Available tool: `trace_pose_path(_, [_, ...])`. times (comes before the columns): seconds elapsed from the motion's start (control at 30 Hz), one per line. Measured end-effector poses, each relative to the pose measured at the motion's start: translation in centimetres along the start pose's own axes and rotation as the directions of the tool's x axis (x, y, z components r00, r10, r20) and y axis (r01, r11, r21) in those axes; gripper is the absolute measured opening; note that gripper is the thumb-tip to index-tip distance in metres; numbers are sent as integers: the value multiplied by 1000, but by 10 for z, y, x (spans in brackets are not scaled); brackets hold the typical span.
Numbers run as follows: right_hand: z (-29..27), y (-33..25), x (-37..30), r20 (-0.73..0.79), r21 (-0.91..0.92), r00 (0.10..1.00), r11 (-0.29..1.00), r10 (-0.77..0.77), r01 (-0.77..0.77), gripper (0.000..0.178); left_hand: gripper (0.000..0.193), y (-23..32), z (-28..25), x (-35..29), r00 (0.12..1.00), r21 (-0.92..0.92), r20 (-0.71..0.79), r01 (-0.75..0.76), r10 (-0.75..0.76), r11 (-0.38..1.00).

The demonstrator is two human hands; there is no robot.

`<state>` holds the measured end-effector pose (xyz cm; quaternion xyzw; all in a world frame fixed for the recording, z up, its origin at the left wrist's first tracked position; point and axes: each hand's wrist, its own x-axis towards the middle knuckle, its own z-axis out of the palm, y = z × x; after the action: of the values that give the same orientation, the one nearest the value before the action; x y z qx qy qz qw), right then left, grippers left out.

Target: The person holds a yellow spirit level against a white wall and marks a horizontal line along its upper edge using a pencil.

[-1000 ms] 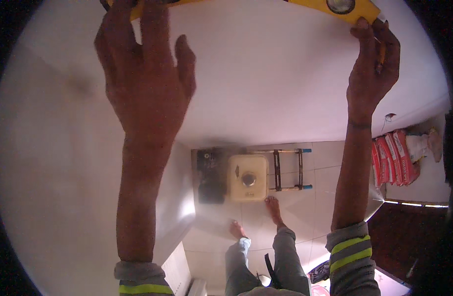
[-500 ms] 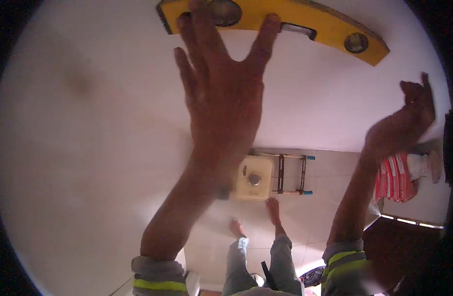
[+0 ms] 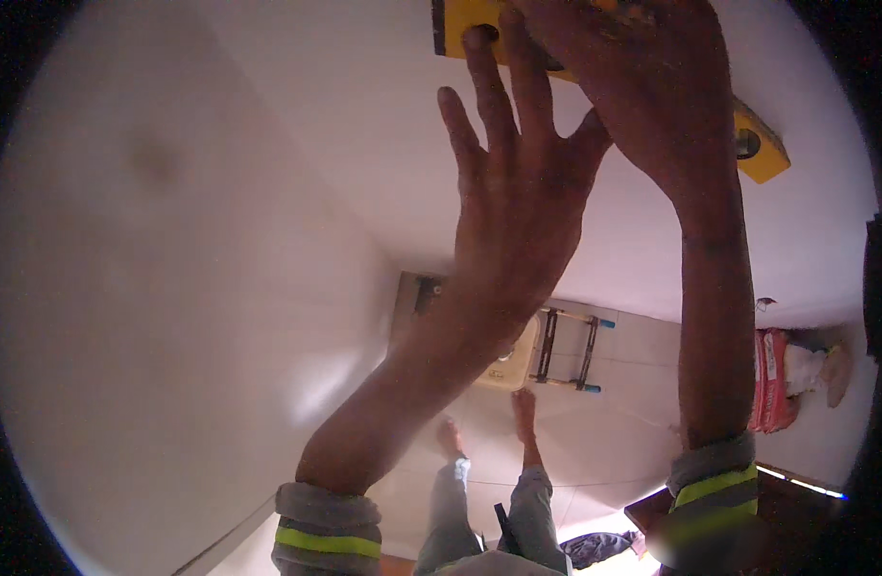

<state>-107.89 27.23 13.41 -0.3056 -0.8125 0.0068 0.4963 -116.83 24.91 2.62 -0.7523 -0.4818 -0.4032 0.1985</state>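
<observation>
A yellow spirit level (image 3: 765, 156) lies against the white wall at the top of the view; its middle is hidden by my hands. My left hand (image 3: 523, 197) is open, fingers spread, with its fingertips on the left part of the level. Crossing over the level, my right hand (image 3: 657, 106) covers the left thumb's tip and much of the level's length. Its fingers run up to the upper edge in shadow, so I cannot make out whether they grip anything.
Below stand a cream square-topped thing (image 3: 520, 370), mostly behind my left forearm, and a ladder-like frame (image 3: 568, 350) with blue ends. Red and white bags (image 3: 772, 384) rest at the right by the wall. A dark brown surface (image 3: 796, 518) fills the lower right.
My right hand has come from the right, apart from the level, up to its middle. The level and my left hand now appear further right as the view has shifted.
</observation>
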Motion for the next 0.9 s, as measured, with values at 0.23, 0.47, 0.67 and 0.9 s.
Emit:
trace_pose_path(0.23, [9, -11, 9, 37, -120, 999, 992, 30, -26, 8, 68, 1, 2, -4, 997, 42, 69, 29, -31, 999])
trace_pose_path(0.47, [-25, -10, -9, -24, -352, 996, 932, 82, -85, 10, 61, 0, -1, 0, 999, 50, 31, 35, -36, 998])
trace_pose_path(0.67, [-17, -14, 3, -23, -165, 999, 985, 46, -49, 14, 58, 4, 3, -1, 999, 95, 31, 6, -9, 995])
trace_pose_path(0.9, [4, 11, 19, 41, -489, 989, 860, -144, 145, 17, 58, 6, -5, -3, 983, 121, 174, 35, -56, 992])
